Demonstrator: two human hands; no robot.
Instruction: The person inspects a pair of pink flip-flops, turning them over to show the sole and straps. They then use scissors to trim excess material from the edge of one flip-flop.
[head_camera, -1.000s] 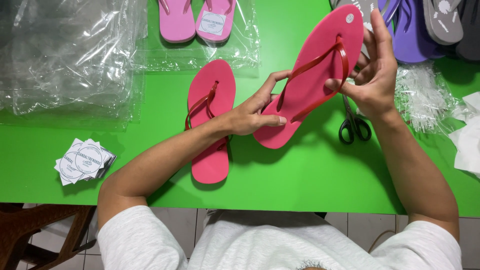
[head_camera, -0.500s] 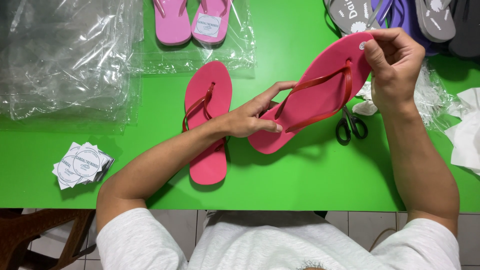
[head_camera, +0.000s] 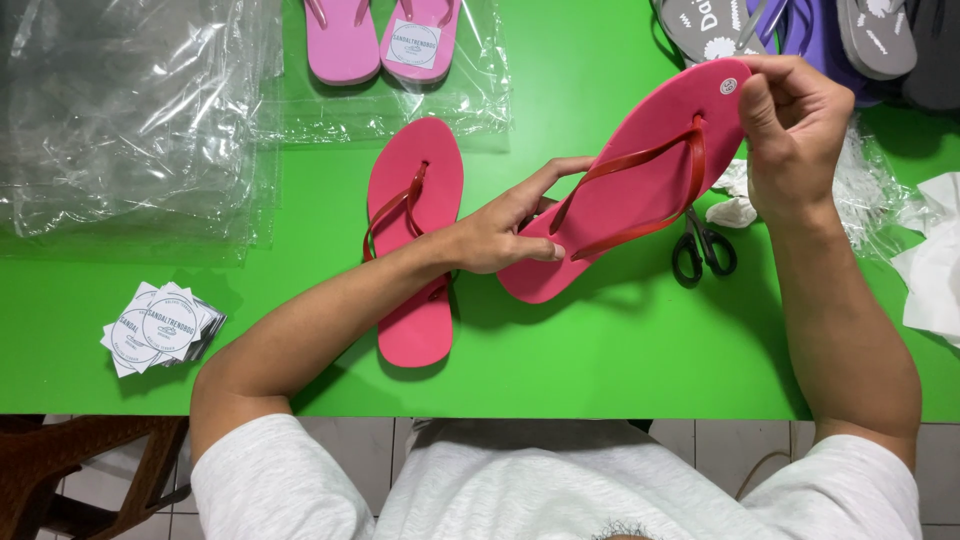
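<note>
Pink rubber, the flip-flop (head_camera: 640, 180) with red straps is lifted at a slant above the green desk (head_camera: 600, 350). The left hand (head_camera: 505, 230) has its grip clenched on the heel end, thumb laid on the sole. The right hand (head_camera: 790, 125) has its grip pinched on the toe end, beside a small round sticker (head_camera: 728, 86). A matching flip-flop (head_camera: 415, 240) lies flat just beside the left forearm. Black-handled scissors (head_camera: 703, 250) lie partly under the raised sole. Further out sit a stack of square labels (head_camera: 160, 328), clear plastic bags (head_camera: 130, 120), and a bagged pair of lighter pink flip-flops (head_camera: 385, 40).
</note>
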